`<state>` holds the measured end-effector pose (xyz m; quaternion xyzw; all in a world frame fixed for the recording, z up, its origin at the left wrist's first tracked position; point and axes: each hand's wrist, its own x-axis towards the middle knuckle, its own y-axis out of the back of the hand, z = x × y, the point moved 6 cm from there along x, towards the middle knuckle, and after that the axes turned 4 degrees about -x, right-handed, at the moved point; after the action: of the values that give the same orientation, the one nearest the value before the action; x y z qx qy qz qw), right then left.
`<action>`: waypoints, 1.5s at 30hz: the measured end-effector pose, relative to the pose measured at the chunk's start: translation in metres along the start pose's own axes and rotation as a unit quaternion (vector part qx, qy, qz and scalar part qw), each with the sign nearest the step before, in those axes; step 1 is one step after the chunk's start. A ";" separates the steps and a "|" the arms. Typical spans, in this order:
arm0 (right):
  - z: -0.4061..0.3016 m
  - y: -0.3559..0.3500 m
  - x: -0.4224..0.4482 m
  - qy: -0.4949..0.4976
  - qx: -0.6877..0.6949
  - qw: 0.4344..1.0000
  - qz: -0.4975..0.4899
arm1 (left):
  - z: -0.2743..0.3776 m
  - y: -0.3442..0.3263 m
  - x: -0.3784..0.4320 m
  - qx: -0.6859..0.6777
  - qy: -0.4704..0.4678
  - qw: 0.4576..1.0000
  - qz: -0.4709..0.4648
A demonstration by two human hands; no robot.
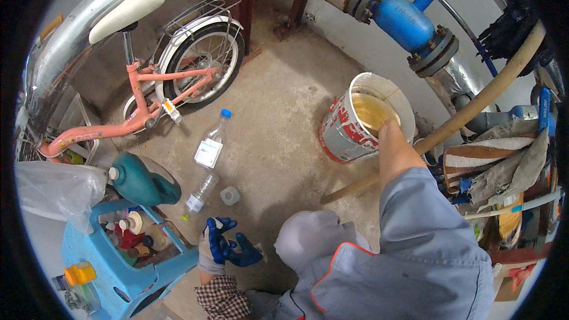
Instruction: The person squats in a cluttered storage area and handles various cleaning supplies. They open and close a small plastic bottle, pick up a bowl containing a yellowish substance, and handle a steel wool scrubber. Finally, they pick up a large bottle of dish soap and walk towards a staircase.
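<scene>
My left hand (pixel 229 244) wears a knit glove with a blue coating. It hangs over the floor with fingers and thumb apart, and I see nothing between them. My bare right forearm reaches into a white, red and grey bucket (pixel 349 129). Inside is a yellowish, clear liquid (pixel 369 109). Only the wrist end of my right hand (pixel 391 131) shows; its fingers are hidden. Just beyond the left hand, two clear plastic bottles lie on the floor: one with a blue cap (pixel 209 146), one with a green cap (pixel 202 193). A small translucent plastic piece (pixel 230 196) lies beside them.
A pink bicycle (pixel 142 98) with a white saddle stands at upper left. Left of me are a teal jug (pixel 142 180) and an upturned blue plastic stool (pixel 106 253) holding bottles. A wooden pole (pixel 480 98) slants behind the bucket. Pipes and a blue valve (pixel 402 20) line the wall.
</scene>
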<state>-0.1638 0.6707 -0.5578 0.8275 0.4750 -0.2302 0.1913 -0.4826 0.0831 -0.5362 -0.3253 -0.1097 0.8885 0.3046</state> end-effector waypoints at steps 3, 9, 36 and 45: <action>0.001 -0.002 0.002 -0.003 0.029 1.000 -0.007 | 0.001 0.000 0.000 -0.004 -0.009 1.000 -0.010; 0.000 -0.002 0.016 -0.093 0.027 0.995 -0.026 | -0.001 0.002 -0.001 -0.027 -0.008 1.000 0.001; 0.087 0.017 -0.235 -0.015 -0.087 0.933 -0.349 | 0.021 0.011 -0.024 0.067 0.020 0.997 0.031; 0.178 0.000 -0.272 0.027 -0.323 0.817 -0.477 | 0.042 0.061 -0.048 -0.043 -0.019 0.980 0.194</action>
<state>-0.3203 0.3854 -0.5508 0.3937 0.8626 -0.1036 0.3005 -0.5097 0.0060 -0.5032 -0.3362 -0.0880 0.9312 0.1099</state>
